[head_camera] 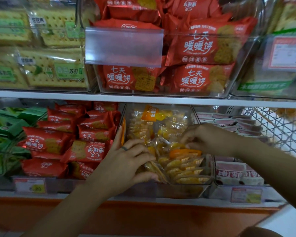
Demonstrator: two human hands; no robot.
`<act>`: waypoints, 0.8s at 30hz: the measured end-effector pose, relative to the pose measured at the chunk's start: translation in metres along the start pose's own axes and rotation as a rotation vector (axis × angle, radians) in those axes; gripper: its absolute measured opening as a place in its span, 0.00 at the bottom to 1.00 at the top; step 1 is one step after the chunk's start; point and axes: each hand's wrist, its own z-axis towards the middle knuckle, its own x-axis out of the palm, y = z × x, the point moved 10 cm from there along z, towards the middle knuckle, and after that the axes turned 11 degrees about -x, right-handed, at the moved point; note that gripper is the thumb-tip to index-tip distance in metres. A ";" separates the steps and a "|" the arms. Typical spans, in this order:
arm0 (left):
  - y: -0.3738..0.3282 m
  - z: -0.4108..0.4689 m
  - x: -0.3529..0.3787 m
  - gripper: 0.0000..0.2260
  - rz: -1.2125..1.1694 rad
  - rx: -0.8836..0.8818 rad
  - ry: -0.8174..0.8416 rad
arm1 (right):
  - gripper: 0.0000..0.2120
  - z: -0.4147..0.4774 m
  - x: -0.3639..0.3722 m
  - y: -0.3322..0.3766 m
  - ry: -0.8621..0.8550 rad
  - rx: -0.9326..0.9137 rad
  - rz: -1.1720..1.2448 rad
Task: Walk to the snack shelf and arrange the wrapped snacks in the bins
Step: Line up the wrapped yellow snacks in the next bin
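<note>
Both hands are inside a clear plastic bin [210,170] on the lower shelf, filled with small yellow-orange wrapped snacks [186,168]. My left hand [126,161], with a ring on one finger, lies at the bin's left side; its fingers curl over a few packets near the front and its index finger rests along the left wall. My right hand [207,137] reaches in from the right and pinches clear-wrapped packets in the middle of the pile. Packets at the front right stand in a neat row; those further back lie loose.
Left of this bin are red biscuit packs [61,142] and green packs [5,134]. To the right sits a bin of pink-white packs [236,171] and a white wire basket [280,130]. The upper shelf edge [143,98] hangs close above, carrying more bins.
</note>
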 end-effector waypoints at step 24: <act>-0.002 0.051 0.007 0.18 0.206 -0.366 0.219 | 0.03 -0.076 -0.043 -0.022 -0.913 0.295 0.663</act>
